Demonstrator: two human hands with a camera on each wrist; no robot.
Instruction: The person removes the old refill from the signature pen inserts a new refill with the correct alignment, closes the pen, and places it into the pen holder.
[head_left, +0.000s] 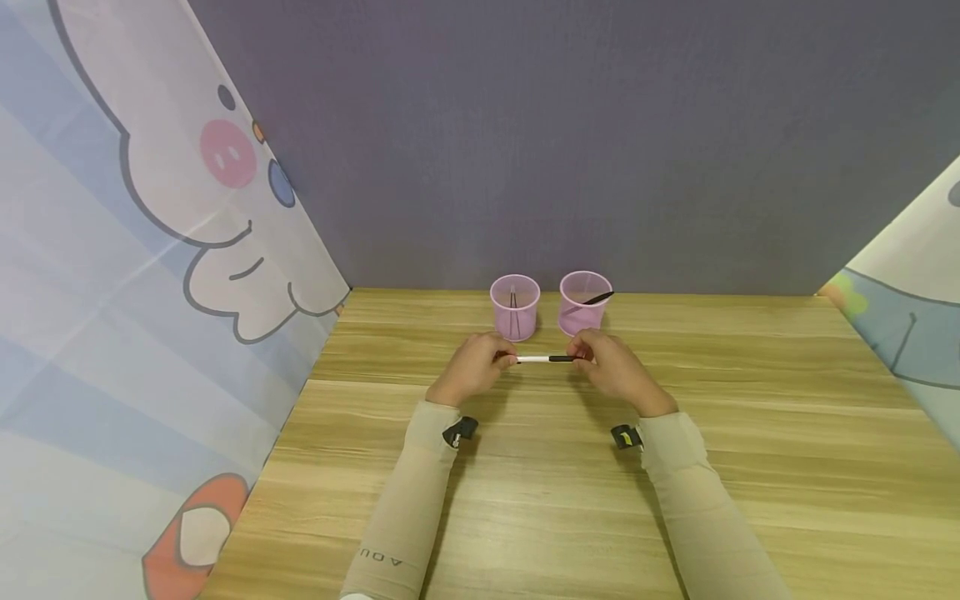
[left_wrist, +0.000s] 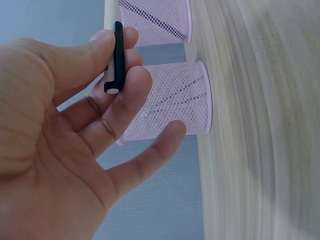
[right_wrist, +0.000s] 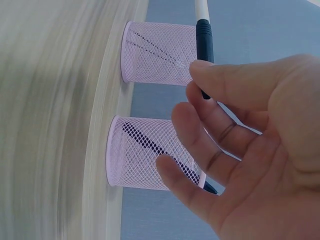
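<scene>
A pink mesh pen cup (head_left: 500,323) is taken here as the landmark; two thin dark sticks (head_left: 513,298) are held in it, their exact kind too small to be told. In front of this cup, on the person's side and reaching a little to its right, a white pen (head_left: 534,359) with a black grip section (right_wrist: 203,40) and a black clip (left_wrist: 119,52) is held level, raised above the wood-grain table (head_left: 540,508).

The clip end is pinched between thumb and fingers of the left hand (head_left: 476,363), placed in front of the landmark cup and slightly to its left; the little finger is held out from the pen. The black grip end is pinched between thumb and forefinger of the right hand (head_left: 615,367), placed in front of the landmark cup and well to its right; the very tip is hidden by the fingers.

Just to the right of the landmark cup, with a narrow gap left between, a second pink mesh pen cup (head_left: 576,321) is set. In it a black pen (head_left: 600,297) is leaned, its upper end carried past the right rim. Behind the landmark cup, a dark grey wall (head_left: 570,150) is seen.
</scene>
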